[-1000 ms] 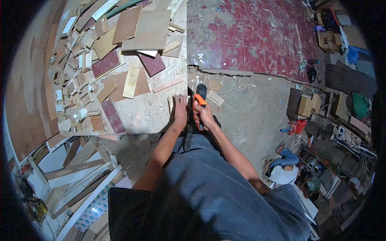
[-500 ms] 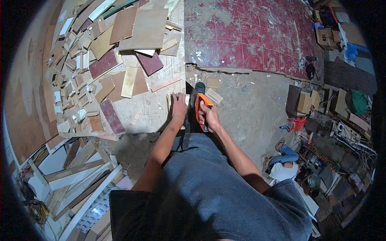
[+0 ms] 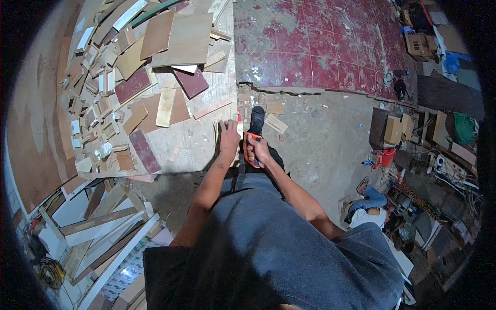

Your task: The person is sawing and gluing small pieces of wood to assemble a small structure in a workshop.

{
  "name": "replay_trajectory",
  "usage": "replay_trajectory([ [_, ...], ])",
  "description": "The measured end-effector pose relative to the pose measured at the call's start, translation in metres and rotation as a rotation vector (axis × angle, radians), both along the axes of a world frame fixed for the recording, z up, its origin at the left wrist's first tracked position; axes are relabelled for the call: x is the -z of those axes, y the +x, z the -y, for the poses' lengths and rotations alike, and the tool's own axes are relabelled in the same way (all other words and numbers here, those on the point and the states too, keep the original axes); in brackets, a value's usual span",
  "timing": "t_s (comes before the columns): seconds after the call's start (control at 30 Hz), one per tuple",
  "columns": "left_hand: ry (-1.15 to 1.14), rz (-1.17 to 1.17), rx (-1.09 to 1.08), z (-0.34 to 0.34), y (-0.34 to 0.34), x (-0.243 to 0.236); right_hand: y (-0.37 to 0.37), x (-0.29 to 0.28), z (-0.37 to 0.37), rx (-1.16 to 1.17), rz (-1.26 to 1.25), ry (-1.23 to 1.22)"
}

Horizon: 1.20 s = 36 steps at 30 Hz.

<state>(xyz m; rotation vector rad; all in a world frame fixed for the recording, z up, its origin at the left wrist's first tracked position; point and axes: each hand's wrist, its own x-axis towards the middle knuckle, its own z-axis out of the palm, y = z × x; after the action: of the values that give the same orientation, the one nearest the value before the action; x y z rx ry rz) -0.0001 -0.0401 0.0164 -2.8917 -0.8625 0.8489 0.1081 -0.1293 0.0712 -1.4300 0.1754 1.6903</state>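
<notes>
evidently for steadiness, the left hand point(image 3: 229, 138) lies over pale wood strips point(image 3: 215, 132) at the worktable point(image 3: 194, 142) edge, whether pinching them i cannot tell; the right hand point(image 3: 259, 151) wraps an orange handle point(image 3: 245, 144), probably a saw's, just beside that edge

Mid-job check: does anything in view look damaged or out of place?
Yes. The red floor tiles are badly worn with grey patches, and their edge looks broken and jagged where it meets the concrete. Wood scraps also lie strewn untidily over the table, some overlapping.
</notes>
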Motion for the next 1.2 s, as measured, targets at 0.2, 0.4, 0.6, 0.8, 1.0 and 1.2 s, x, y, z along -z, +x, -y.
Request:
replay_trajectory([
  [0.2,0.018,-0.02,0.024,-0.003,0.001,-0.002,0.015,-0.021,0.01,0.012,0.018,0.007],
  [0.4,0.053,0.124,-0.019,-0.007,-0.007,0.004,0.031,-0.059,0.007,0.003,0.151,0.054],
  [0.6,0.04,0.192,-0.059,-0.008,-0.014,0.01,0.018,-0.083,-0.007,0.015,0.359,0.095],
  [0.8,-0.014,0.175,-0.09,-0.002,-0.014,0.004,0.008,-0.074,-0.021,0.0,0.29,0.063],
  [1.0,0.019,0.138,-0.11,-0.004,-0.006,0.006,-0.001,-0.053,-0.032,-0.032,0.165,0.088],
  [1.2,-0.006,0.213,-0.144,-0.003,-0.01,0.013,-0.002,-0.009,-0.01,-0.049,0.152,0.038],
])
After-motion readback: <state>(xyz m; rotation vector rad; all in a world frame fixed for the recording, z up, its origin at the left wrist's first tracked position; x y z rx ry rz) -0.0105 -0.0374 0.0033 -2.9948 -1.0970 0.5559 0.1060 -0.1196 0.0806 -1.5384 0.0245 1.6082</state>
